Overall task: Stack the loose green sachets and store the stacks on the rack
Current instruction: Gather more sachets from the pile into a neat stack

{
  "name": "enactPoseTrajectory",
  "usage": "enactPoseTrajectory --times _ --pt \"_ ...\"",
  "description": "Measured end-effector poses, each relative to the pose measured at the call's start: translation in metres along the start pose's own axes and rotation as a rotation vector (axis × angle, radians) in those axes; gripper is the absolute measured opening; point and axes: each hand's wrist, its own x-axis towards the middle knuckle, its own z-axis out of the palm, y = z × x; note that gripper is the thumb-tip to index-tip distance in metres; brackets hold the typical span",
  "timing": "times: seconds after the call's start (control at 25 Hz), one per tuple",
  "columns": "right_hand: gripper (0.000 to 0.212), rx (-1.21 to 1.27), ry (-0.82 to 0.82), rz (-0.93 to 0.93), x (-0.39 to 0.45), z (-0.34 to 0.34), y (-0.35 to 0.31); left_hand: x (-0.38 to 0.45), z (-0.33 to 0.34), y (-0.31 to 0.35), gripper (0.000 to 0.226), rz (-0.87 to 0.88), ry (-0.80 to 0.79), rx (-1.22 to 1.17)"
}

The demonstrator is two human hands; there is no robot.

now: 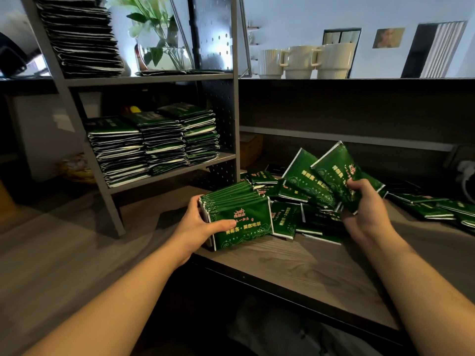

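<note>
A thick bundle of green sachets (239, 217) is gripped by the left hand (203, 222), with the thumb laid across the printed front and the fingers wrapped behind the far side. The bundle is stood on its lower edge on the wooden table (295, 265), close to the near left corner of the heap. Two further sachets (331, 176) are pinched in the right hand (365, 209), fanned apart and raised above the heap, with the thumb pressed on their near face and the fingers curled beneath.

A loose pile of sachets (303, 222) is spread over the table between and beyond the two hands, and more loose sachets (431, 208) are scattered to the far right. At the left, a grey metal rack (234, 98) is seen. On its lower shelf, three stacks of sachets (154, 142) are stored side by side. On the upper shelf a taller stack (82, 37) is kept at the left, with a few flat sachets (180, 71) laid to its right, in front of a glass vase of green leaves (162, 42). On the ledge to the far right of the rack, three cream mugs (305, 61) are lined up, touching.
</note>
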Motion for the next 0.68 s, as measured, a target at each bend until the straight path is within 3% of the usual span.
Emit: enactPoseTrajectory --times 0.08,0.2,0.36,0.68 --pt "0.020 0.062 -0.175 0.167 -0.006 0.003 0.001 0.001 -0.001 0.001 0.106 -0.008 -0.036 -0.022" --pt "0.031 -0.223 -0.386 0.276 -0.018 0.008 0.015 0.001 -0.001 0.002 0.108 -0.005 -0.050 0.006" --pt "0.021 -0.615 -0.499 0.112 -0.024 0.011 0.033 0.000 -0.001 0.002 0.129 0.014 -0.045 0.100" --pt "0.019 -0.694 -0.632 -0.012 -0.036 0.020 0.045 -0.005 0.007 0.002 0.115 0.102 -0.097 0.205"
